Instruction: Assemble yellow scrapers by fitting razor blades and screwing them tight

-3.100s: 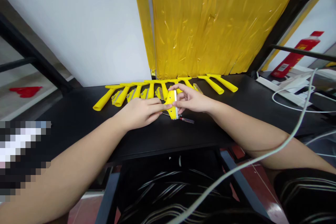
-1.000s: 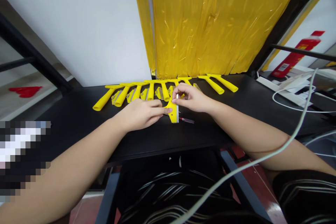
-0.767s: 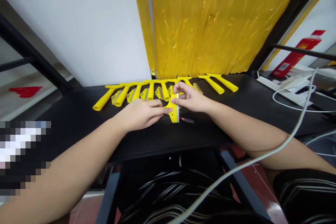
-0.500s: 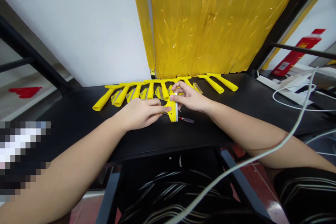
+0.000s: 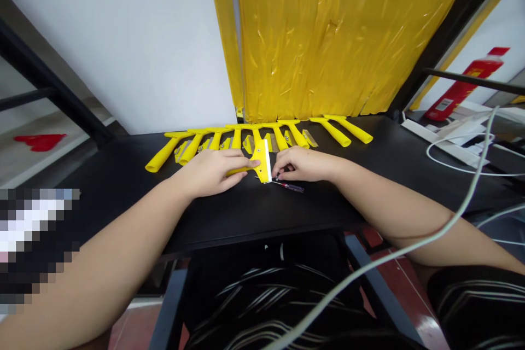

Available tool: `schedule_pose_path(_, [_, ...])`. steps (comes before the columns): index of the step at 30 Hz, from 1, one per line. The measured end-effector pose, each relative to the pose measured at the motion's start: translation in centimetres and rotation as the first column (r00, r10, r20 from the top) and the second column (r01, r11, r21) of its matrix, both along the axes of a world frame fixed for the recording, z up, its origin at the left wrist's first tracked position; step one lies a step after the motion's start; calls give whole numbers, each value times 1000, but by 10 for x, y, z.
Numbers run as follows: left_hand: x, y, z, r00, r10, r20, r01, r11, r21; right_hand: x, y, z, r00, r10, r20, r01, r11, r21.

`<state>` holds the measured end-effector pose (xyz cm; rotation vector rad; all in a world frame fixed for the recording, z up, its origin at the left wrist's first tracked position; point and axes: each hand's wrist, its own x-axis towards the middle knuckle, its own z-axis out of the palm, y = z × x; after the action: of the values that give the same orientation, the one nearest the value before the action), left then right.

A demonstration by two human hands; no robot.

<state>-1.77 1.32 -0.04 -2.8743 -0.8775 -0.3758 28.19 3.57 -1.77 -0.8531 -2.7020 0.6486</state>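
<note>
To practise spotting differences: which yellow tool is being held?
The white-edged tool, gripped in the left hand, in front of the row; the other yellow tools lie along the back of the black table, unheld.

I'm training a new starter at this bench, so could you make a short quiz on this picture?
1. Which hand holds the yellow scraper with its head beside the other hand?
2. True or false: the screwdriver lies on the black tabletop.
3. What colour is the strip along the edge of the held scraper's head: A red, B white, C green?

Key:
1. The left hand.
2. True.
3. B.
</note>
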Motion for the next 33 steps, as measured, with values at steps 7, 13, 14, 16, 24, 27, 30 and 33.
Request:
schedule_pose_path(7, [0,3,-2,1000,-13,-9,12,1000,-16,-4,-4,3,994,-99,39,99,995,-9])
schedule_pose_path(13, [0,3,-3,1000,-2,-17,1,999,-43,-2,-3,4,990,-128,53,129,992,-10])
schedule_pose_path(14, [0,3,-2,1000,-4,-15,3,999,-48,-2,-3,4,991,-127,51,127,992,-11])
schedule_pose_path(16, [0,3,-2,1000,-4,-12,4,999,-53,-2,-3,3,992,-115,52,115,993,-2])
schedule_pose_path(24, [2,2,-2,1000,-4,-18,4,1000,-31,-5,-4,5,990,-117,73,117,993,10])
schedule_pose_path(27, [3,2,-2,1000,10,-25,-11,999,-38,-5,-5,5,991,-110,75,110,994,4])
schedule_pose_path(30, [2,3,-2,999,19,-34,-21,999,-46,-5,-6,5,992,-103,75,102,995,11])
schedule_pose_path(33, [2,3,-3,999,17,-33,-19,999,-39,-5,-7,6,991,-116,60,114,993,30])
